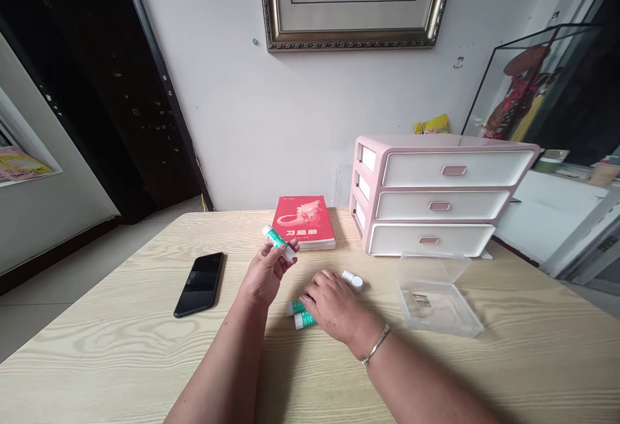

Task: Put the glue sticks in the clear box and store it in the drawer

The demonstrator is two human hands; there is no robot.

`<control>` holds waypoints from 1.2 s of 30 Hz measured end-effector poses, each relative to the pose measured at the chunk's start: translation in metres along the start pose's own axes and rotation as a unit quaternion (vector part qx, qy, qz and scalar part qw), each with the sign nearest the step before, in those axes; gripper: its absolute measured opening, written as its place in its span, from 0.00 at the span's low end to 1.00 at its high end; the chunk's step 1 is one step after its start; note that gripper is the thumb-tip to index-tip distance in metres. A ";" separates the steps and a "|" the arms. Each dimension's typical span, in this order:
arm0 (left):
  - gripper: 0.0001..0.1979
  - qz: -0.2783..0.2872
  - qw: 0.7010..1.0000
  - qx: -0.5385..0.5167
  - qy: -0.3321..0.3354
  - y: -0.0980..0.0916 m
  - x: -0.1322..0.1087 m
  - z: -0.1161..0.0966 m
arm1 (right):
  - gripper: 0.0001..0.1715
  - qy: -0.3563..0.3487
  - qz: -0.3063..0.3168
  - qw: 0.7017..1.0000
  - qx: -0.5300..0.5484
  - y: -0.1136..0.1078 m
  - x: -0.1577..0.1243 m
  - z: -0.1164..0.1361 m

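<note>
My left hand (268, 268) is raised over the table with its fingers closed round a glue stick (274, 237), green and white, held at a slant. To its right, my right hand (332, 302) lies low over the tabletop, fingers curled downward. Two more glue sticks (305, 320) poke out from under its thumb side, and the palm hides their other ends. The thumb touches one of them. Just beyond the right knuckles are two short white cylindrical pieces (357, 283) that look like caps, partly hidden by the hand.
A red book (305, 219) lies behind the left hand. The black phone (199, 284) is at left. On the right stands a clear plastic box (438, 308) with its lid up, before a pink and white drawer unit (438, 204). The wooden table (121, 346) meets the wall behind.
</note>
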State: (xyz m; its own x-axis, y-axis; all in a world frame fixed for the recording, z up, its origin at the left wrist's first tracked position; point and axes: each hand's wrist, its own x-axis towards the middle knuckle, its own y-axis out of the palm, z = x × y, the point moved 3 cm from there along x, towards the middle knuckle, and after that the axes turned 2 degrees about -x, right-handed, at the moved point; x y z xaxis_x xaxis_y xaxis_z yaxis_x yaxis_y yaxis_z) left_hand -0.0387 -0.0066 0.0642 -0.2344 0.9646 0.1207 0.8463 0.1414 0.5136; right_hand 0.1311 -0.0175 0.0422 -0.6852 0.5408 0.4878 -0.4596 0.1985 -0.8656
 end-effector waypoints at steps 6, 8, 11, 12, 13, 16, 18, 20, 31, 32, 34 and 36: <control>0.13 0.046 0.996 -0.069 -0.042 0.014 -0.010 0.012 | 0.16 0.174 -0.113 0.947 0.244 -0.011 0.006 -0.017; 0.14 0.066 0.996 -0.054 -0.036 0.025 -0.016 0.016 | 0.21 0.237 -0.142 0.897 0.346 -0.015 0.008 -0.021; 0.17 0.114 0.993 -0.003 -0.016 0.046 -0.026 0.021 | 0.28 0.273 -0.150 0.825 0.471 -0.015 0.011 -0.023; 0.18 0.128 0.991 0.021 -0.012 0.052 -0.030 0.021 | 0.29 0.280 -0.145 0.810 0.495 -0.014 0.011 -0.023; 0.19 0.137 0.989 0.048 -0.011 0.058 -0.033 0.022 | 0.29 0.287 -0.140 0.802 0.505 -0.013 0.012 -0.024; 0.23 0.112 0.979 0.168 0.010 0.065 -0.040 0.018 | 0.25 0.307 -0.159 0.818 0.460 -0.013 0.010 -0.032; 0.27 0.067 0.954 0.283 0.065 0.062 -0.042 0.010 | 0.20 0.322 -0.189 0.837 0.400 -0.015 0.007 -0.040; 0.30 0.042 0.903 0.400 0.148 0.058 -0.043 0.001 | 0.16 0.336 -0.202 0.851 0.349 -0.018 0.005 -0.046; 0.11 0.190 0.605 0.754 0.169 0.082 -0.059 0.015 | 0.11 0.344 -0.170 0.866 0.321 -0.024 0.003 -0.042; 0.11 0.196 0.614 0.751 0.146 0.083 -0.060 0.013 | 0.11 0.345 -0.163 0.863 0.332 -0.026 0.004 -0.041; 0.11 0.212 0.655 0.717 0.105 0.084 -0.061 0.008 | 0.11 0.333 -0.150 0.858 0.360 -0.031 0.006 -0.039; 0.12 0.236 0.714 0.655 0.072 0.081 -0.061 0.002 | 0.11 0.310 -0.138 0.857 0.387 -0.036 0.008 -0.037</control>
State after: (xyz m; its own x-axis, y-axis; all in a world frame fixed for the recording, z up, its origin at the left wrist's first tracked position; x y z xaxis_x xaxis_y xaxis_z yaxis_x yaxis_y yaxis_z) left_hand 0.0452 -0.0535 0.0970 0.2588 0.9537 0.1533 0.5474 -0.0141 -0.8367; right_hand 0.1635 0.0096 0.0733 -0.1676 0.9391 0.3000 -0.9579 -0.0832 -0.2747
